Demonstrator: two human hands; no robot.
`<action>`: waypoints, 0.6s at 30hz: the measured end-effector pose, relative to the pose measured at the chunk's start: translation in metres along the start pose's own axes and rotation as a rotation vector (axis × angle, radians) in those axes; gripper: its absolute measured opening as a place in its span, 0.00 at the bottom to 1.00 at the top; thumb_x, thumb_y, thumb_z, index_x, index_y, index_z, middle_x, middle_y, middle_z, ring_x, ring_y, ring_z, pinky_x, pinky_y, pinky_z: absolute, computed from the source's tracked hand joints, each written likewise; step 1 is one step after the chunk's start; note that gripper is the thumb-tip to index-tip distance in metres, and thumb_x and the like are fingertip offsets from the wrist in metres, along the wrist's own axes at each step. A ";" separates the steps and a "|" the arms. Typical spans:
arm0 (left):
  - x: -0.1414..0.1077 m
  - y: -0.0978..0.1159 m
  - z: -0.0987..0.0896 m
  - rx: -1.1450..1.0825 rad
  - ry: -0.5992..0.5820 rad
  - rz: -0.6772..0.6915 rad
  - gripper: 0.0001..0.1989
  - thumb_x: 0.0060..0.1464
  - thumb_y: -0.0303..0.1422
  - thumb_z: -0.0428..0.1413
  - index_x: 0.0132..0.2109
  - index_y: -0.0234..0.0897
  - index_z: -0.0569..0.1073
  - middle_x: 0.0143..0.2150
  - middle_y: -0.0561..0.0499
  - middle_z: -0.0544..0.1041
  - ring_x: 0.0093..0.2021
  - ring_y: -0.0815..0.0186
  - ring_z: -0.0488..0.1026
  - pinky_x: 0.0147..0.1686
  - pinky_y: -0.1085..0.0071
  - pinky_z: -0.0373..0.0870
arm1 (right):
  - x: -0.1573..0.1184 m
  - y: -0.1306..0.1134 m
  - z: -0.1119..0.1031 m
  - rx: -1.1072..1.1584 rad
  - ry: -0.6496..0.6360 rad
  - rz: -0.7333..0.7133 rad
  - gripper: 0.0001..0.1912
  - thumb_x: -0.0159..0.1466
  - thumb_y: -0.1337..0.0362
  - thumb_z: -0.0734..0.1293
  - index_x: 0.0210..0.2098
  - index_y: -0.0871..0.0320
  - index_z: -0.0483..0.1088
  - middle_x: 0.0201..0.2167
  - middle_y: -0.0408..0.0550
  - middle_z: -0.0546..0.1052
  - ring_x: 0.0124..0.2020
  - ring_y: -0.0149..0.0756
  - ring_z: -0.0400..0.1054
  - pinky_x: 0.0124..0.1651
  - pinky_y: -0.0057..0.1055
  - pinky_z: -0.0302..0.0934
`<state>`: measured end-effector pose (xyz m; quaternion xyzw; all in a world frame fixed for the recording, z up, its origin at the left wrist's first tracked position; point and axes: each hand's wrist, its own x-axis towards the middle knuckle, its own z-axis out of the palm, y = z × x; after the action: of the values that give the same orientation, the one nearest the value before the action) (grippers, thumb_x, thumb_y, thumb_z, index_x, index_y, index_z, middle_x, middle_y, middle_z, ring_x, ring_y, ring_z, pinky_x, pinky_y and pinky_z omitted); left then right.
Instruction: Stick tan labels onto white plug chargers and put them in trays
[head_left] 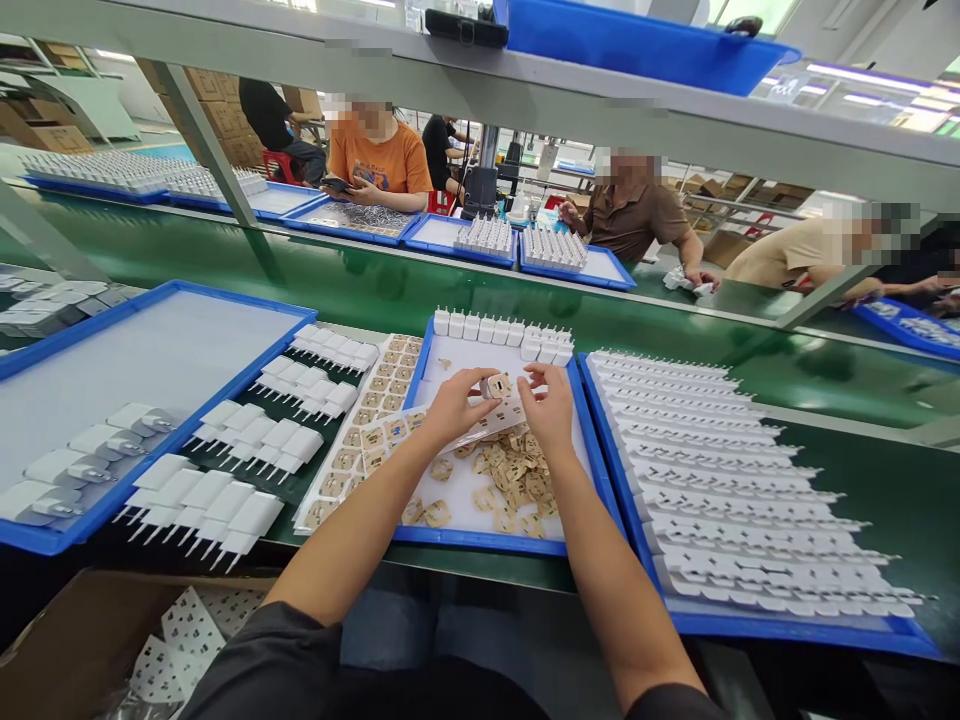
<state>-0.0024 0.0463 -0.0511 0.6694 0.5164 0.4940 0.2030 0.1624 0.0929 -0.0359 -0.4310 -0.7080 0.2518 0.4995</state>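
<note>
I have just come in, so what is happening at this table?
A person's left hand holds a white adapter above the middle blue tray; the right hand is close beside it, though whether it touches is unclear. Below lies a heap of loose tan pieces, with white plugs standing at the tray's far end. Sheets of tan pieces lie to the left, and the right-hand tray carries many rows of white plugs.

2 forearms [367, 525] extended, left hand [452, 407] pinching, right hand [552, 412] half-curled
</note>
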 end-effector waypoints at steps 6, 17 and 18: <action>-0.001 0.006 0.002 -0.214 0.071 -0.041 0.19 0.53 0.36 0.61 0.52 0.40 0.72 0.51 0.47 0.75 0.50 0.62 0.74 0.47 0.60 0.79 | 0.000 0.004 0.008 0.440 -0.294 0.182 0.20 0.55 0.54 0.72 0.44 0.51 0.68 0.48 0.47 0.73 0.49 0.40 0.69 0.41 0.35 0.70; -0.004 0.009 0.012 -0.126 0.145 0.134 0.17 0.52 0.28 0.61 0.50 0.40 0.70 0.53 0.44 0.72 0.54 0.60 0.70 0.43 0.64 0.79 | -0.006 -0.008 0.011 0.530 -0.229 0.135 0.16 0.55 0.56 0.72 0.41 0.52 0.69 0.44 0.46 0.74 0.48 0.39 0.68 0.49 0.36 0.66; -0.004 0.009 0.013 -0.099 0.152 0.157 0.17 0.52 0.27 0.60 0.49 0.40 0.70 0.53 0.44 0.72 0.54 0.59 0.70 0.43 0.64 0.79 | -0.007 -0.008 0.011 0.517 -0.220 0.124 0.16 0.55 0.56 0.73 0.41 0.52 0.69 0.44 0.46 0.73 0.49 0.39 0.67 0.49 0.36 0.66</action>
<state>0.0139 0.0420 -0.0515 0.6575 0.4514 0.5826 0.1566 0.1500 0.0838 -0.0375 -0.3018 -0.6425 0.4991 0.4969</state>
